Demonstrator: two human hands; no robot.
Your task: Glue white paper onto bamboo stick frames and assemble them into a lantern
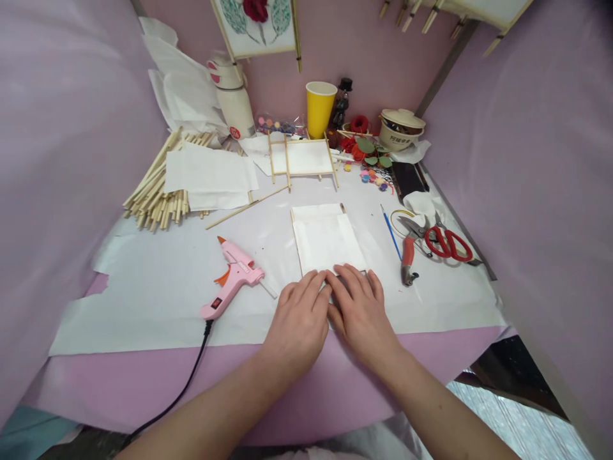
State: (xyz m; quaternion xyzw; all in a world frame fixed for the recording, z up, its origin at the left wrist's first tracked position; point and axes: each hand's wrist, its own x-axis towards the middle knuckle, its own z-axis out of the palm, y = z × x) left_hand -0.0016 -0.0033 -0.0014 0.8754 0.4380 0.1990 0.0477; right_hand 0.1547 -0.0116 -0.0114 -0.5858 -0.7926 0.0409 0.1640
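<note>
My left hand [297,317] and my right hand [360,306] lie side by side, palms down, fingers stretched flat. Their fingertips press on the near edge of a white paper panel [325,236] lying on the white sheet that covers the table [158,300]. A thin wooden stick pokes out at the panel's far corner. Neither hand grips anything. A pink glue gun [234,276] lies just left of my left hand, its black cord running off the near edge.
Red-handled pliers [408,250], red scissors [447,243] and a blue brush [391,231] lie to the right. A pile of wooden sticks [156,191] and white paper sheets [208,176] sit at the left. A stick-framed panel [302,158], yellow cup [320,107] and clutter stand at the back.
</note>
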